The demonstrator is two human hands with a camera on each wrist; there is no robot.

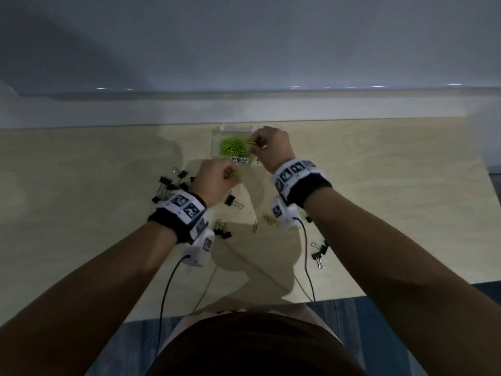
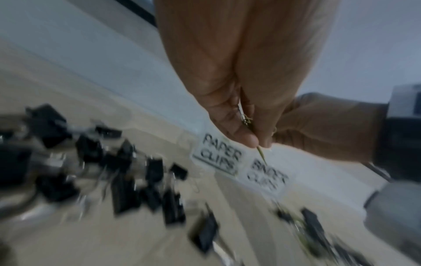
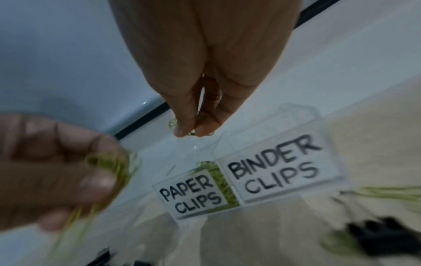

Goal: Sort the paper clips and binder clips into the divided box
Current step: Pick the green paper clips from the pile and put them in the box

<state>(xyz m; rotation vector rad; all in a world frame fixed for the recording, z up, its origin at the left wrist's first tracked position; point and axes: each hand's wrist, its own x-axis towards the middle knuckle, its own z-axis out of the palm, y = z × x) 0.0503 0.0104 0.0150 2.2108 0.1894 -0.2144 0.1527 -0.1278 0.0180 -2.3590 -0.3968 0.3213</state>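
A clear divided box (image 1: 217,137) stands at the table's far edge, with labels "PAPER CLIPS" (image 3: 190,196) and "BINDER CLIPS" (image 3: 273,171). Green paper clips (image 1: 232,147) fill its left compartment. My right hand (image 1: 267,146) hovers over the box and pinches green paper clips (image 1: 250,142) above it. My left hand (image 1: 217,180) sits just in front of the box and pinches green paper clips (image 3: 109,162) between thumb and fingers. Black binder clips (image 1: 170,185) lie scattered left of my left hand.
More binder clips (image 1: 233,201) lie between my wrists and at the right (image 1: 318,253). A few loose green paper clips (image 1: 268,219) lie near my right wrist. A white ledge runs behind the table (image 1: 81,172). Cables trail from both wrist cameras.
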